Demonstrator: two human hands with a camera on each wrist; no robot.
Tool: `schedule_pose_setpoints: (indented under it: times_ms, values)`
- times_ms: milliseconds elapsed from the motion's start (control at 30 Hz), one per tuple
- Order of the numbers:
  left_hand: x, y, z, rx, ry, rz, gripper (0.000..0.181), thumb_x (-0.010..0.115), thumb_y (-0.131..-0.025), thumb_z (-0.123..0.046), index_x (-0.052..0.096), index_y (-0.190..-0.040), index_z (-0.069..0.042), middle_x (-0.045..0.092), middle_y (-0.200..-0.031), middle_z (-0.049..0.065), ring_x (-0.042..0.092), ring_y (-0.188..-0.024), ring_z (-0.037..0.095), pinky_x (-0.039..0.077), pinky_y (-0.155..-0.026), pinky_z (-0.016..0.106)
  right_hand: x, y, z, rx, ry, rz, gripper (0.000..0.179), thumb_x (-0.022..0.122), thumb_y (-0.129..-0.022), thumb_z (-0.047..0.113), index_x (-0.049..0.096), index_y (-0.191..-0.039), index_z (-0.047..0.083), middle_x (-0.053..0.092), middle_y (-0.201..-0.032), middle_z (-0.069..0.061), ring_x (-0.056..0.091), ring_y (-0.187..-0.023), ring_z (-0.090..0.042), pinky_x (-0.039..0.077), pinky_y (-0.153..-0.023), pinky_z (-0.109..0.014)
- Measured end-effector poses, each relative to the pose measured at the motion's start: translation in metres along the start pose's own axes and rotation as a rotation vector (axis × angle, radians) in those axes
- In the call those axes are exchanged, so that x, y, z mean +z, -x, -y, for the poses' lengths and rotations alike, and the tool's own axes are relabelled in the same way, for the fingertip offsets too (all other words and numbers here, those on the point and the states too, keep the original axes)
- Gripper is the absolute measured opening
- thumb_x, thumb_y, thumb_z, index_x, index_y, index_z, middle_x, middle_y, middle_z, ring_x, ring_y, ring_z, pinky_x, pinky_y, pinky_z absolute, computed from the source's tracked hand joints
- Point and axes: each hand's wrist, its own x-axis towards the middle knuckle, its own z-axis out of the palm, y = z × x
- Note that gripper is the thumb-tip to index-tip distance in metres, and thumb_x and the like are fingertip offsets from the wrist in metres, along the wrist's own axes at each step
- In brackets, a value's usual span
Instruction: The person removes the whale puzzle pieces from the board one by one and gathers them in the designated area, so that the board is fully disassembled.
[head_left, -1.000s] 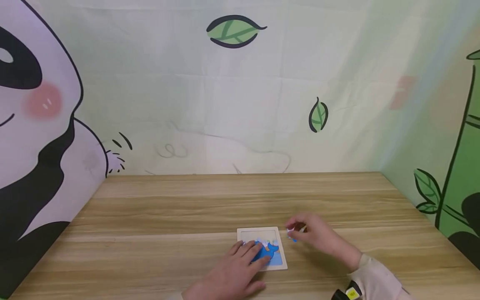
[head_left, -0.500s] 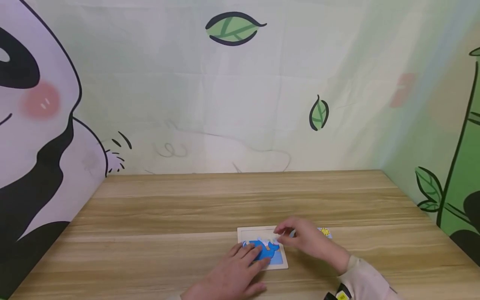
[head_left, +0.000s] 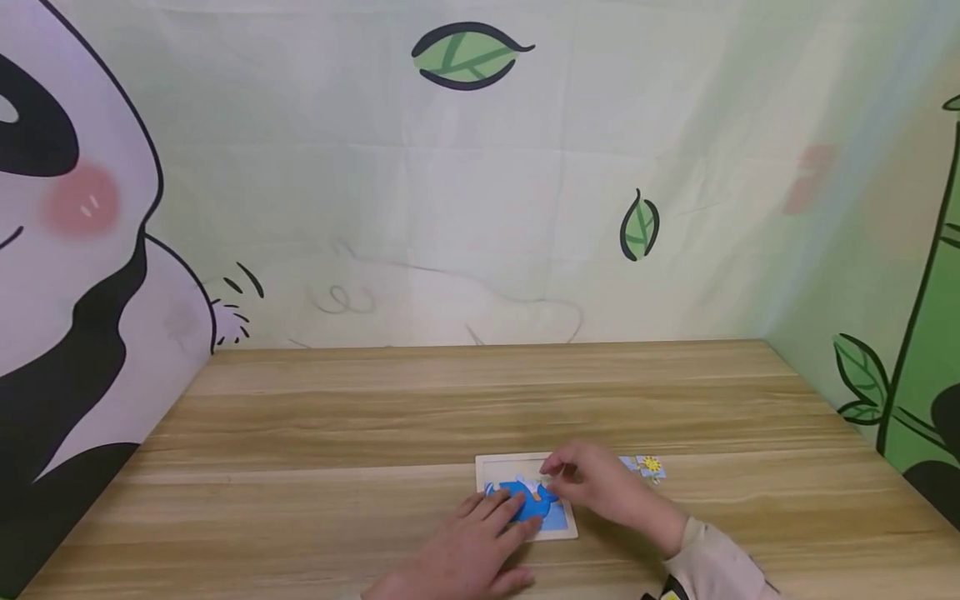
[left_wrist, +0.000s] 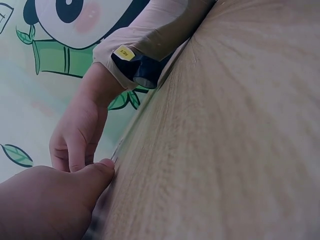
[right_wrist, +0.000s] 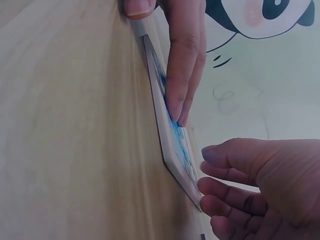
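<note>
A square jigsaw puzzle board [head_left: 487, 463] with a pale raised frame lies on the table, showing a blue whale picture [head_left: 534, 502] in its lower part. The upper part of the tray is bare. My left hand [head_left: 468, 542] rests with straight fingers on the picture and the near left of the frame. At the board's right edge, my right hand [head_left: 600, 487] has thumb and index finger brought together low over the whale's tail, pinching a small puzzle piece mostly covered by the fingers. In the right wrist view the board [right_wrist: 172, 160] appears edge-on beneath my fingers.
Loose puzzle pieces [head_left: 651, 465], one with a yellow sun, lie on the wooden table [head_left: 337, 417] just beyond my right wrist. A wall printed with a panda and leaves [head_left: 472, 58] rises behind the table.
My right hand has moved left from beside the board to over its right part, bringing the puzzle piece along. Loose pieces came into view behind it. My left hand has stayed put.
</note>
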Motion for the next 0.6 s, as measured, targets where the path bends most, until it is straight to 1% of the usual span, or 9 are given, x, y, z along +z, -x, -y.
schedule_pose_setpoints:
  times_ms: [167,333,600]
  values:
    - [0.0011,0.0008,-0.0001,0.018,0.002,-0.032,0.058,0.029,-0.100,-0.056,0.046,-0.142,-0.021,0.047,-0.147,0.009,0.044,-0.136,0.026,0.045,-0.104,0.045,0.0042,-0.0003,0.0005,-0.007,0.042,-0.010,0.015,0.070,-0.085,0.013,0.072,-0.099,0.007,0.066,-0.090,0.000,0.056,-0.080,-0.008,0.047,-0.070,-0.021]
    - [0.0007,0.0019,-0.0002,0.022,0.013,-0.053,0.057,0.031,-0.100,-0.055,0.047,-0.142,-0.020,0.047,-0.147,0.009,0.045,-0.136,0.027,0.045,-0.104,0.046,0.0071,-0.0004,0.0037,0.013,0.086,-0.009,0.014,0.071,-0.085,0.013,0.072,-0.098,0.009,0.063,-0.088,0.002,0.053,-0.078,-0.007,0.044,-0.069,-0.020]
    - [-0.0009,0.0013,-0.0009,0.003,0.056,-0.032,0.057,0.031,-0.100,-0.056,0.046,-0.142,-0.021,0.046,-0.148,0.008,0.043,-0.137,0.027,0.043,-0.105,0.048,0.0075,0.0012,0.0056,0.016,0.085,-0.021,0.014,0.072,-0.084,0.016,0.071,-0.097,0.012,0.061,-0.089,0.004,0.051,-0.079,-0.008,0.043,-0.069,-0.021]
